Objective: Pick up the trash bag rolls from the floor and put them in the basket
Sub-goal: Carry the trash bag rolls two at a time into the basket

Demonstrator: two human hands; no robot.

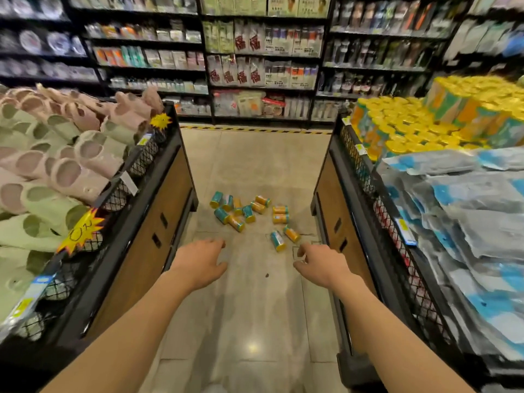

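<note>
Several trash bag rolls (243,211), teal and orange with yellow ends, lie scattered on the tiled aisle floor ahead of me. Two more rolls (284,237) lie apart, closer to my right hand. My left hand (202,262) and my right hand (320,262) both reach forward above the floor, fingers loosely spread, holding nothing. Neither touches a roll. The basket on the right (357,157) is a black mesh-sided display bin stacked high with the same kind of rolls (411,123).
A black and wood bin of pink and green slippers (71,165) borders the aisle on the left. Grey and blue packets (467,208) fill the near right bin. Dark shelves of goods (263,61) close the aisle behind a striped floor line (255,129).
</note>
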